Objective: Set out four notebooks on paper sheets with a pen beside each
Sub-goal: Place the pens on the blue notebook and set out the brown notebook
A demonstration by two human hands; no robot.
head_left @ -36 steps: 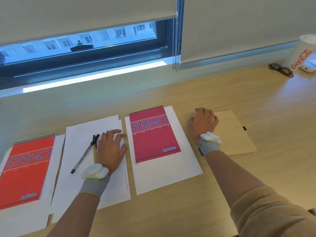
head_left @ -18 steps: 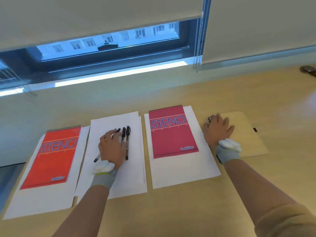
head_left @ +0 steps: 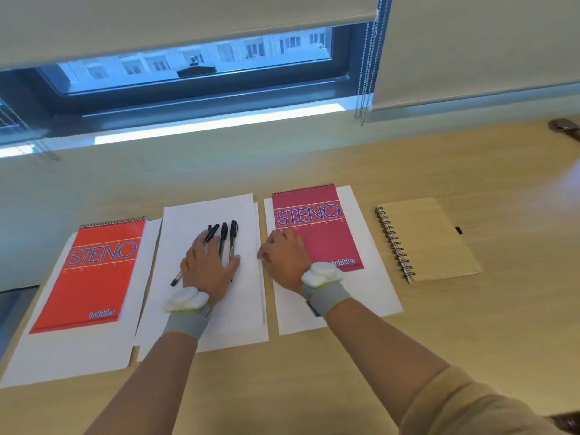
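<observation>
An orange-red STENO notebook (head_left: 100,271) lies on a white sheet (head_left: 69,356) at the left. Several black pens (head_left: 224,230) lie side by side on a middle stack of white sheets (head_left: 238,315). My left hand (head_left: 210,268) rests flat on the pens with straight fingers. A crimson STENO notebook (head_left: 317,221) lies on its own sheet (head_left: 370,277). My right hand (head_left: 282,262) is over that notebook's left edge, its fingertips touching the right edge of the middle sheets. A tan spiral notebook (head_left: 430,240) lies on the bare wooden table (head_left: 470,324).
A window with a half-lowered blind runs along the back, and its bead chain (head_left: 365,73) hangs down at the right. A dark object (head_left: 565,127) sits at the far right edge. The table's left edge (head_left: 18,321) drops to dark floor.
My right hand has left the tan notebook and moved left across the crimson notebook to the middle sheets. My left hand has drawn the pens together side by side.
</observation>
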